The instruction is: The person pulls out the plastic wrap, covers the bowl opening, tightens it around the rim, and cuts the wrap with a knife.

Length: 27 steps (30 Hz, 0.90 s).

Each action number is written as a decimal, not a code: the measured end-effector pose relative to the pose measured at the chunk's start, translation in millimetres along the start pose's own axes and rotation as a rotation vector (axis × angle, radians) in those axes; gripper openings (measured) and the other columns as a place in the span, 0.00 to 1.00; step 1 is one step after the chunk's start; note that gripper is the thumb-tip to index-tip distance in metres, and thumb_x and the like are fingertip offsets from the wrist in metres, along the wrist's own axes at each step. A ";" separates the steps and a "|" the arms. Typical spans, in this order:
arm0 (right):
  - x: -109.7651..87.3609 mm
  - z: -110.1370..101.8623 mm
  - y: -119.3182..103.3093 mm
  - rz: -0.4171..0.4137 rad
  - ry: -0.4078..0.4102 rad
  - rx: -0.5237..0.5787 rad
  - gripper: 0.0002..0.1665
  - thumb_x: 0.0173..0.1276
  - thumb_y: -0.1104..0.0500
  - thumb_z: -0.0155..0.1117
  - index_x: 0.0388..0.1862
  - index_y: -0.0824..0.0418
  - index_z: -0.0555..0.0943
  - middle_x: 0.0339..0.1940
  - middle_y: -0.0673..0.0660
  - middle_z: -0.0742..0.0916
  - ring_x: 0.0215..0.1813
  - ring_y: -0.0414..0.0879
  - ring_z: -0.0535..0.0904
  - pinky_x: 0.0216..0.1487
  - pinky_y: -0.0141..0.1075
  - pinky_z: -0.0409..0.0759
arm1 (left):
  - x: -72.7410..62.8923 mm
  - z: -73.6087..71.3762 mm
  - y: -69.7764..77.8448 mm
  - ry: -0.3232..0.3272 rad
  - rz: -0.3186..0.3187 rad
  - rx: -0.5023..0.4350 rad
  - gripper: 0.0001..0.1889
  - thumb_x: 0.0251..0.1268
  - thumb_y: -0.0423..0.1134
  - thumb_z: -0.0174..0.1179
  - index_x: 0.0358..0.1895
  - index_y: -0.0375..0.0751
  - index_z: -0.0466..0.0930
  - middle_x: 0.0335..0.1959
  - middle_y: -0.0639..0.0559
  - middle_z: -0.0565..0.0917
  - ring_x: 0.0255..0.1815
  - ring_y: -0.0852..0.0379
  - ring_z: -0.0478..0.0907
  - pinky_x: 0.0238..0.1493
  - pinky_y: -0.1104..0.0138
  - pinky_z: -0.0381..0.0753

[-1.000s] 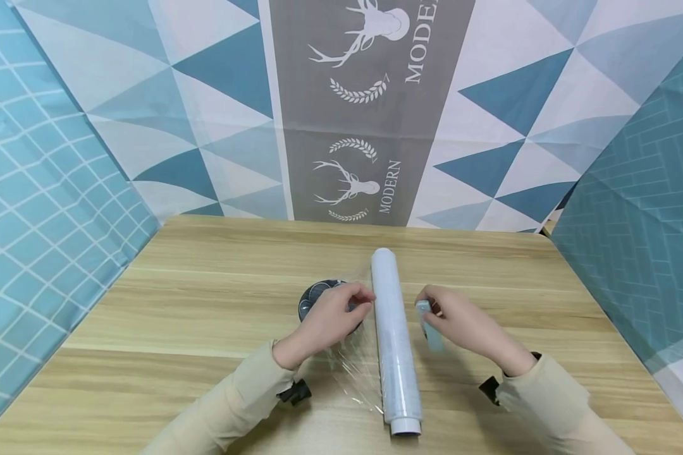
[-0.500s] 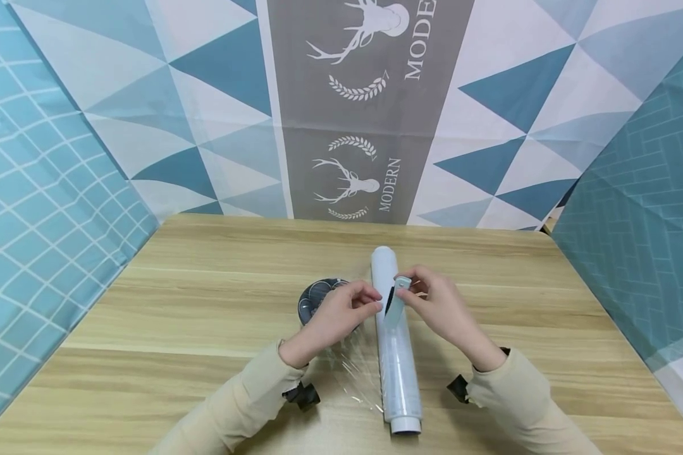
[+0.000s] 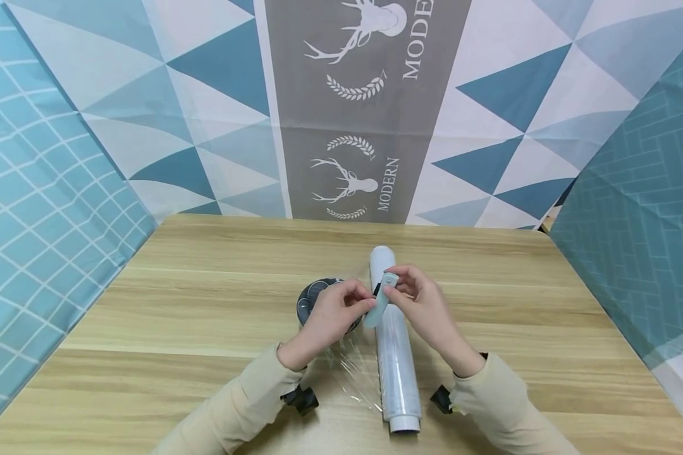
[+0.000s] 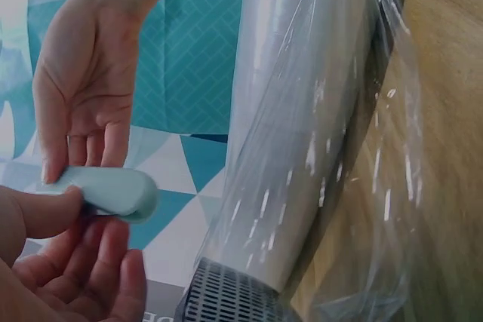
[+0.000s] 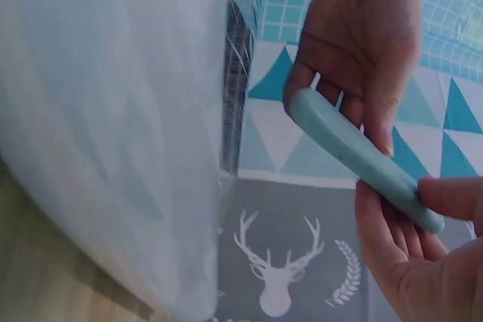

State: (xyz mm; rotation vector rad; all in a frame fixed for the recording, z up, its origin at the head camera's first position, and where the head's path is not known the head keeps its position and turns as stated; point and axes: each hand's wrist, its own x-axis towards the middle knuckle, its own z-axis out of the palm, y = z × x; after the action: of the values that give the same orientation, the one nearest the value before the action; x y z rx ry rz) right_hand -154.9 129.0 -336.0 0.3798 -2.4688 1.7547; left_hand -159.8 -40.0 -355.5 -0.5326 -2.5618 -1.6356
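A small pale teal folding knife [image 3: 380, 309] with a black strip along one edge is held up over the cling film roll [image 3: 401, 373]. My left hand [image 3: 332, 313] pinches its lower end, with the thumb on top and fingers beneath in the left wrist view. At the pivot end, my right hand [image 3: 427, 309] grips it between thumb and fingers. Clear film runs leftward from the roll over a dark round container [image 3: 313, 298], partly hidden behind my left hand. In the left wrist view the container's dark side [image 4: 226, 295] looks perforated.
The wooden table [image 3: 216, 265] ends at a patterned backdrop [image 3: 341, 114]. Blue tiled sheets hang at the left and right sides. The roll lies lengthwise, pointing away from me. Loose film [image 4: 377, 209] trails beside it on the table.
My right hand has brought the folding knife leftward from the right side of the roll to above it. My left hand, earlier beside the roll, now pinches the knife as well.
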 end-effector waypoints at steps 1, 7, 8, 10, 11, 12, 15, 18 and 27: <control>-0.2 2.2 0.5 0.012 -0.002 0.036 0.16 0.62 0.67 0.59 0.49 0.68 0.73 0.39 0.63 0.81 0.40 0.43 0.78 0.39 0.28 0.78 | -0.1 0.0 -0.7 0.018 0.002 -0.009 0.02 0.56 0.37 0.62 0.29 0.44 0.80 0.29 0.55 0.82 0.28 0.63 0.73 0.30 0.73 0.73; -1.5 13.2 2.4 0.042 -0.031 0.171 0.16 0.62 0.71 0.56 0.49 0.74 0.69 0.40 0.69 0.80 0.36 0.37 0.78 0.40 0.33 0.81 | -0.3 -0.6 -0.9 0.106 -0.002 -0.074 0.02 0.55 0.36 0.63 0.28 0.42 0.80 0.28 0.52 0.82 0.28 0.62 0.75 0.32 0.72 0.73; -1.6 14.2 2.7 0.034 -0.031 0.174 0.15 0.63 0.71 0.55 0.48 0.74 0.69 0.40 0.69 0.80 0.36 0.36 0.78 0.40 0.34 0.81 | -0.3 -1.0 -0.5 0.111 -0.003 -0.078 0.02 0.55 0.35 0.62 0.28 0.42 0.80 0.27 0.52 0.82 0.28 0.62 0.74 0.31 0.72 0.73; -1.5 15.2 3.5 0.025 -0.026 0.174 0.13 0.63 0.72 0.55 0.46 0.75 0.70 0.39 0.69 0.81 0.35 0.36 0.79 0.40 0.34 0.81 | -0.5 -2.0 0.2 0.109 -0.010 -0.081 0.02 0.56 0.35 0.62 0.28 0.41 0.80 0.27 0.52 0.82 0.27 0.62 0.74 0.30 0.72 0.72; -1.4 15.5 3.9 0.019 -0.026 0.170 0.13 0.62 0.72 0.55 0.46 0.75 0.70 0.39 0.69 0.81 0.35 0.35 0.79 0.39 0.34 0.81 | -0.7 -2.5 0.4 0.107 -0.015 -0.082 0.02 0.56 0.35 0.62 0.28 0.41 0.80 0.27 0.52 0.82 0.26 0.62 0.73 0.30 0.73 0.72; -1.3 15.7 4.3 0.012 -0.026 0.165 0.12 0.63 0.72 0.55 0.45 0.75 0.70 0.38 0.69 0.81 0.35 0.35 0.79 0.39 0.34 0.81 | -0.9 -3.0 0.5 0.102 -0.019 -0.082 0.02 0.56 0.34 0.62 0.28 0.41 0.80 0.26 0.52 0.82 0.26 0.62 0.73 0.29 0.73 0.72; -1.0 15.9 5.0 0.000 -0.031 0.155 0.12 0.63 0.72 0.55 0.45 0.76 0.70 0.38 0.69 0.81 0.35 0.36 0.79 0.39 0.34 0.81 | -1.2 -4.6 0.4 0.085 -0.025 -0.081 0.02 0.56 0.34 0.61 0.28 0.41 0.79 0.26 0.52 0.82 0.25 0.62 0.72 0.29 0.73 0.71; -1.2 15.4 4.8 -0.003 -0.035 0.142 0.13 0.63 0.72 0.55 0.45 0.76 0.71 0.38 0.69 0.81 0.35 0.37 0.80 0.39 0.34 0.81 | -1.0 -5.8 -0.1 0.069 -0.018 -0.075 0.02 0.57 0.34 0.61 0.29 0.41 0.79 0.26 0.52 0.82 0.25 0.62 0.72 0.29 0.72 0.72; -2.4 16.0 3.4 0.027 -0.031 0.084 0.11 0.61 0.71 0.57 0.43 0.73 0.72 0.35 0.66 0.81 0.34 0.42 0.80 0.37 0.33 0.81 | -2.9 -9.0 -0.7 0.029 -0.004 -0.044 0.02 0.58 0.34 0.60 0.30 0.40 0.79 0.29 0.51 0.82 0.26 0.60 0.76 0.30 0.71 0.75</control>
State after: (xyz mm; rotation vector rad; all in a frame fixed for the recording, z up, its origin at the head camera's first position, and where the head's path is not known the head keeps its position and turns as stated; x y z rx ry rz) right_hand -152.3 115.4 -345.1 0.3853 -2.4383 1.8815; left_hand -158.5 -49.0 -352.9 -0.5030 -2.5133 -1.6912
